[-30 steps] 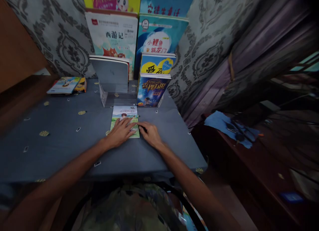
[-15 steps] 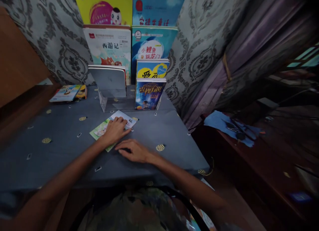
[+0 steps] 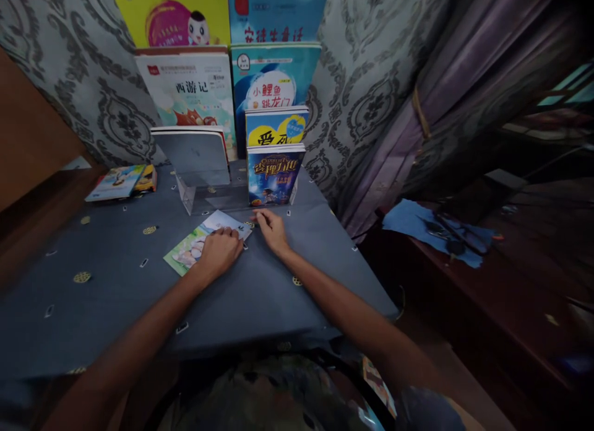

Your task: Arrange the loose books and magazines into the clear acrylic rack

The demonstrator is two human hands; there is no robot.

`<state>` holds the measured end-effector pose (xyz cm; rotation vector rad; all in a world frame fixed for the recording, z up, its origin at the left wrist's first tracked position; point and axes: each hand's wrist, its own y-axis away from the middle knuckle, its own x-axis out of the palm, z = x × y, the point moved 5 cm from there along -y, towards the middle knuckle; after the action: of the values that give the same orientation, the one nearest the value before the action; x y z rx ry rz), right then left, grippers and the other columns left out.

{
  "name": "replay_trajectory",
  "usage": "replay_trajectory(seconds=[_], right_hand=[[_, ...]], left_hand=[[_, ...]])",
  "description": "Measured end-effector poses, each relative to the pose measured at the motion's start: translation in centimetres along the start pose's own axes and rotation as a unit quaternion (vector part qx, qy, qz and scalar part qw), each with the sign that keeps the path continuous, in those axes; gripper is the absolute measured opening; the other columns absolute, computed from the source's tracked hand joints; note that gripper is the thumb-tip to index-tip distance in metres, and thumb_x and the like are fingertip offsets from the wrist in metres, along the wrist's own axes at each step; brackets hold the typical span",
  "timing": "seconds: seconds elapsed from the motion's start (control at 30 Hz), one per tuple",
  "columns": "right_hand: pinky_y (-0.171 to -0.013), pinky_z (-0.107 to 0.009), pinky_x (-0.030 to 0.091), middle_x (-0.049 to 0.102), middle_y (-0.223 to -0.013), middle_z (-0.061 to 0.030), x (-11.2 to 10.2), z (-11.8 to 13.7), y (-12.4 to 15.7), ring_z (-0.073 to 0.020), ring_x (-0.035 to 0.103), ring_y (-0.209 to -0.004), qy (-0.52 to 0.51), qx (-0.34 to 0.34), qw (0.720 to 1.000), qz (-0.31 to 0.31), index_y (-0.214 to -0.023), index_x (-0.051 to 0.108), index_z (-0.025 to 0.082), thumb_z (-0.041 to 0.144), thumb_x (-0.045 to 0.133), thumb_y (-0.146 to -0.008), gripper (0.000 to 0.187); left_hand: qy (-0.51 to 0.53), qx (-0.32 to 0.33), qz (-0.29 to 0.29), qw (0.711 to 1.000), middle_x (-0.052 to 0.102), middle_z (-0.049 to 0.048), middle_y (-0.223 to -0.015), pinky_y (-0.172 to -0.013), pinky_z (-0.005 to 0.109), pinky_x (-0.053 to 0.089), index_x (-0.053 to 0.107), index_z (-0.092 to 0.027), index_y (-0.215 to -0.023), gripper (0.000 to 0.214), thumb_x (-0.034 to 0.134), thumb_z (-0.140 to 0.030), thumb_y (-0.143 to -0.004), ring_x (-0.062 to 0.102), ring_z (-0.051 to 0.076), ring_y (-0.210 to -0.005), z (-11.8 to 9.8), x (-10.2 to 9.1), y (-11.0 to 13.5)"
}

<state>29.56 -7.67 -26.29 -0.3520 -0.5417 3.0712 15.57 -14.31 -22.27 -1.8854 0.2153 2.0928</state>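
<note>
A thin picture book [image 3: 188, 252] with a green and pale blue cover lies tilted on the cloth-covered table. My left hand [image 3: 221, 250] is closed at its right side, fingers bent over the cover and edge; the hand hides part of the picture. Just past the book's upper right corner, my right hand [image 3: 273, 230] hovers low with loosely curved fingers, holding nothing that I can see. In front of it stands a dark blue book [image 3: 273, 176] in a clear display rack [image 3: 186, 195]. Beside that, the rack holds a book with a plain grey cover [image 3: 197, 157].
Behind rise a white book [image 3: 190, 87], a teal book [image 3: 278, 59] and other upright books. A small pile of books [image 3: 118, 182] lies at the table's far left. Right of the table, a blue cloth [image 3: 417, 223] with dark items rests on a reddish-brown surface [image 3: 492, 313].
My right hand has moved forward, from beside the book's lower edge to near its upper right corner. My left hand has shifted to the book's right edge, its fingers more bent.
</note>
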Motion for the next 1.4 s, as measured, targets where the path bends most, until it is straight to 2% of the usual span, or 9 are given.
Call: replay_trajectory(seconds=[0.17, 0.43, 0.6, 0.83, 0.97, 1.07, 1.17, 1.3, 1.4], right_hand=[[-0.092, -0.032, 0.053, 0.079, -0.102, -0.0047, 0.1, 0.8, 1.0, -0.0197, 0.073, -0.098, 0.034, -0.028, 0.999, 0.029, -0.115, 0.071, 0.021, 0.030, 0.045, -0.100, 0.031], [-0.098, -0.037, 0.050, 0.077, -0.107, -0.0049, -0.2, 1.8, 1.3, -0.0212, 0.068, -0.107, 0.065, -0.088, 0.994, 0.019, -0.115, 0.071, 0.024, 0.037, 0.042, -0.103, 0.034], [-0.098, -0.036, 0.049, 0.077, -0.107, -0.0051, -0.5, 2.9, 1.8, -0.0207, 0.066, -0.107, 0.103, -0.113, 0.988, 0.022, -0.118, 0.070, 0.023, 0.031, 0.042, -0.103, 0.033], [-0.083, -0.030, 0.049, 0.077, -0.100, -0.0070, 0.8, 2.4, 2.0, -0.0201, 0.069, -0.091, 0.249, -0.060, 0.957, 0.135, -0.111, 0.072, 0.020, 0.026, 0.047, -0.101, 0.028], [-0.085, -0.029, 0.049, 0.077, -0.101, -0.0069, 1.0, 2.5, 2.2, -0.0198, 0.069, -0.093, 0.268, -0.079, 0.948, 0.151, -0.114, 0.071, 0.020, 0.026, 0.048, -0.101, 0.027], [-0.088, -0.031, 0.049, 0.076, -0.104, -0.0097, 1.1, 2.7, 2.6, -0.0216, 0.070, -0.096, 0.276, -0.098, 0.942, 0.161, -0.114, 0.070, 0.018, 0.025, 0.047, -0.101, 0.028], [-0.092, -0.034, 0.050, 0.075, -0.110, -0.0128, 1.3, 2.8, 3.0, -0.0232, 0.069, -0.102, 0.276, -0.108, 0.940, 0.170, -0.116, 0.069, 0.015, 0.025, 0.046, -0.101, 0.029], [-0.103, -0.038, 0.047, 0.072, -0.122, -0.0123, 2.5, 2.3, 2.8, -0.0230, 0.065, -0.115, 0.261, -0.124, 0.936, 0.201, -0.124, 0.066, 0.017, 0.022, 0.044, -0.101, 0.031], [-0.111, -0.043, 0.042, 0.065, -0.134, -0.0150, 3.7, 1.5, 1.9, -0.0248, 0.056, -0.131, 0.256, -0.141, 0.930, 0.222, -0.127, 0.065, 0.017, 0.021, 0.047, -0.100, 0.032]], left_hand=[[0.000, 0.001, 0.009, 1.000, 0.072, 0.0197, -0.104, -0.073, 0.036, 0.052, 0.071, -0.010, -0.103, 0.037, 0.038, -0.027, -0.101, 0.070, 0.030, -0.096, 0.0, -0.3, -0.1], [-0.005, -0.003, 0.032, 0.999, 0.073, 0.0184, -0.105, -0.075, 0.035, 0.052, 0.070, -0.010, -0.105, 0.041, 0.032, -0.024, -0.102, 0.071, 0.030, -0.099, 0.0, -0.9, 0.0], [-0.004, -0.004, 0.035, 0.999, 0.072, 0.0192, -0.108, -0.079, 0.038, 0.053, 0.070, -0.009, -0.107, 0.043, 0.031, -0.027, -0.103, 0.069, 0.031, -0.102, -0.1, -0.8, 0.1], [-0.001, 0.000, 0.049, 0.999, 0.070, 0.0189, -0.116, -0.083, 0.038, 0.052, 0.067, -0.007, -0.114, 0.042, 0.037, -0.034, -0.103, 0.066, 0.031, -0.109, -0.1, -0.7, 0.3], [0.026, -0.007, 0.051, 0.998, 0.072, 0.0152, -0.113, -0.086, 0.037, 0.051, 0.070, -0.011, -0.109, 0.042, 0.036, -0.035, -0.104, 0.065, 0.030, -0.113, 1.6, -1.0, 0.3], [0.023, -0.060, 0.050, 0.997, 0.070, 0.0147, -0.117, -0.088, 0.039, 0.051, 0.070, -0.014, -0.112, 0.038, 0.039, -0.034, -0.102, 0.064, 0.031, -0.113, 4.3, -1.1, 0.5], [0.022, -0.102, 0.064, 0.992, 0.068, 0.0146, -0.120, -0.081, 0.038, 0.051, 0.068, -0.017, -0.117, 0.039, 0.039, -0.037, -0.101, 0.068, 0.031, -0.105, 6.4, -1.1, 0.8], [0.004, -0.123, 0.084, 0.989, 0.068, 0.0170, -0.115, -0.077, 0.037, 0.051, 0.070, -0.014, -0.113, 0.045, 0.036, -0.042, -0.102, 0.070, 0.031, -0.097, 7.2, -1.1, 1.2], [-0.005, -0.137, 0.080, 0.987, 0.067, 0.0201, -0.115, -0.077, 0.036, 0.051, 0.070, -0.011, -0.113, 0.051, 0.034, -0.045, -0.102, 0.070, 0.032, -0.098, 7.0, -1.2, 1.2]])
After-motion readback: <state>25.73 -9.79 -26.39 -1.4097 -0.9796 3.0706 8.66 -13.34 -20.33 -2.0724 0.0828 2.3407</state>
